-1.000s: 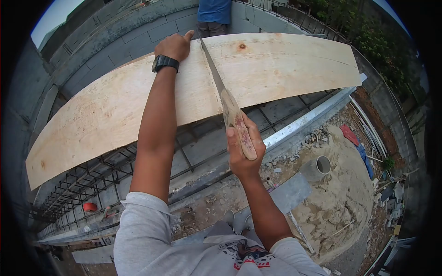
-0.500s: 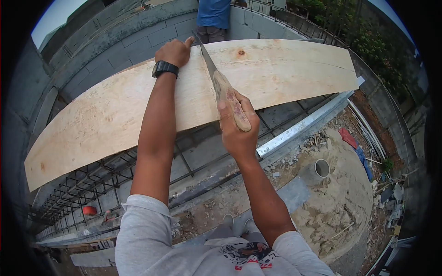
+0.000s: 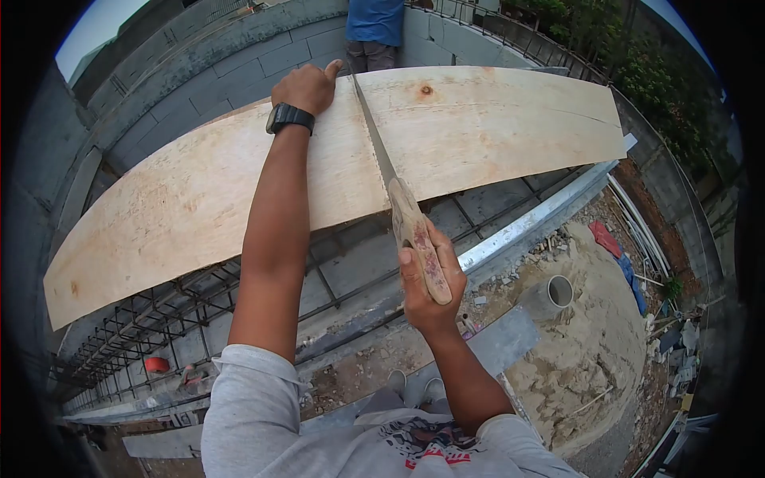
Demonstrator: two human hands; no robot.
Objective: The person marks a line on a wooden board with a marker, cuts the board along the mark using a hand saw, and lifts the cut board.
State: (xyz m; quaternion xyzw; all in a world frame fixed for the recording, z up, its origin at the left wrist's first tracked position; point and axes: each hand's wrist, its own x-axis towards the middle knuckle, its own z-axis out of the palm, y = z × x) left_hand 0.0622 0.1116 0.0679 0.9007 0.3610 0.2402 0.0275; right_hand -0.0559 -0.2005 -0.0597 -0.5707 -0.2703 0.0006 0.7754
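A long plywood sheet lies across in front of me. My left hand, with a black watch on the wrist, grips its far edge; the thumb sticks out and the other fingers are partly hidden. My right hand is wrapped around the worn wooden handle of a handsaw. The blade runs away from me across the sheet, to the right of my left hand, with its tip near the far edge. The saw's handle is past the sheet's near edge, on my side.
Steel rebar and a metal beam lie below the sheet. A sand pile with a grey pipe is at right. Beyond a block wall side stands a person in a blue shirt.
My right hand has pulled the saw back toward me, so the handle now sits beyond the near edge of the sheet. My left hand keeps its place on the far edge.
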